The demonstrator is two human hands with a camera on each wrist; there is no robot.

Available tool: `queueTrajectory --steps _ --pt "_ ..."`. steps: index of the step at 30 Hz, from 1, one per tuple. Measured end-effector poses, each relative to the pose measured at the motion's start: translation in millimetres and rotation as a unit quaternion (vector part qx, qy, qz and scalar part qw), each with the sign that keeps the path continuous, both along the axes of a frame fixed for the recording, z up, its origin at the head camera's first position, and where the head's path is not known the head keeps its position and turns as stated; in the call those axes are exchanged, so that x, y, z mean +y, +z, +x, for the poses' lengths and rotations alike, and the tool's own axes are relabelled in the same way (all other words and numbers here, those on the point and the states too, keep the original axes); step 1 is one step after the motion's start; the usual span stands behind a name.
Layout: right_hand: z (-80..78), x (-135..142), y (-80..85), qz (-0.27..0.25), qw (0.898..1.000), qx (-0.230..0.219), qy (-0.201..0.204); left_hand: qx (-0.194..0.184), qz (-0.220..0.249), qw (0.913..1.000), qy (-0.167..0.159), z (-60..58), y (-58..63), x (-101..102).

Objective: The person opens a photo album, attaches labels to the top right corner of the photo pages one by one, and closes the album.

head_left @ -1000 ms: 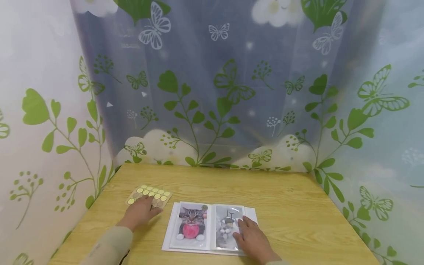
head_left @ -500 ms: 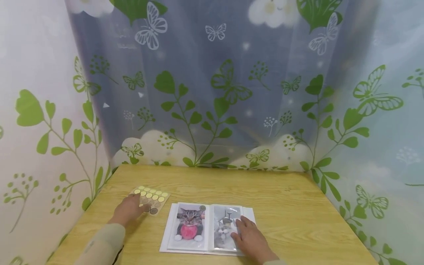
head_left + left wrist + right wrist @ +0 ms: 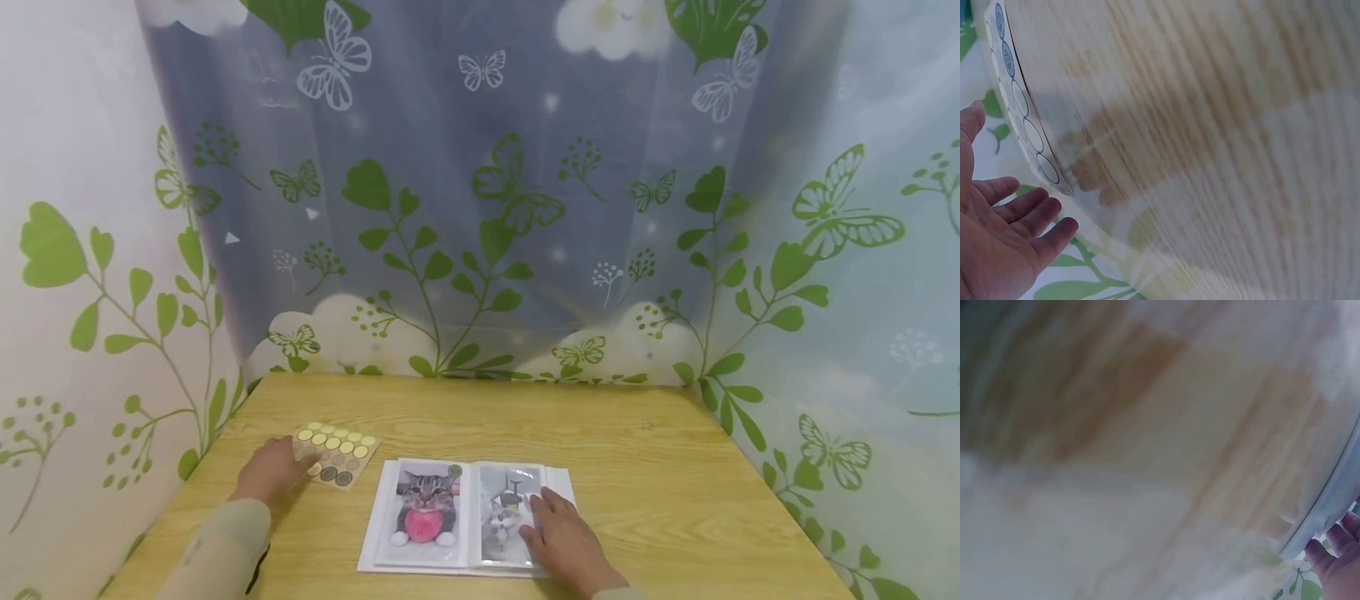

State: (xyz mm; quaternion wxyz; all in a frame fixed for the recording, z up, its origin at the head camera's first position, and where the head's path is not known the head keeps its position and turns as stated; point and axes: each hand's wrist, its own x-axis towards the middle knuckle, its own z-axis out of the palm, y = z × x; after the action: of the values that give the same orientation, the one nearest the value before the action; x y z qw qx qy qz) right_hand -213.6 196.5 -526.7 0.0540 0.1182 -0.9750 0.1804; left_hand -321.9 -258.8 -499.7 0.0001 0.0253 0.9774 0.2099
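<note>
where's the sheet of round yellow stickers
In the head view, the sticker sheet lies left of the open white photo album, at the left hand.

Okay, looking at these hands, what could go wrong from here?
The left hand is at the edge of the sticker sheet, its thumb seen over it, so a careless move might slide the sheet. The right hand rests on the right side of the photo album; pushing there could shift the album or perhaps crease the right page.
</note>
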Motion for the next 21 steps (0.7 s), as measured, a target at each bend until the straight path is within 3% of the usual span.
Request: queueTrajectory --steps 4,10,21 --pt "0.0 -0.1 -1.1 -0.002 1.0 -0.001 0.002 -0.015 0.01 0.9996 0.02 -2.9 -3.4 -3.6" --pt "-0.9 0.1 -2.3 0.002 1.0 -0.002 0.0 -0.027 0.012 0.9993 0.022 -14.0 -1.6 -10.5" --pt "-1.1 0.4 -1.4 0.004 1.0 -0.007 -0.005 -0.019 -0.006 0.9993 0.032 -20.7 2.0 -7.5"
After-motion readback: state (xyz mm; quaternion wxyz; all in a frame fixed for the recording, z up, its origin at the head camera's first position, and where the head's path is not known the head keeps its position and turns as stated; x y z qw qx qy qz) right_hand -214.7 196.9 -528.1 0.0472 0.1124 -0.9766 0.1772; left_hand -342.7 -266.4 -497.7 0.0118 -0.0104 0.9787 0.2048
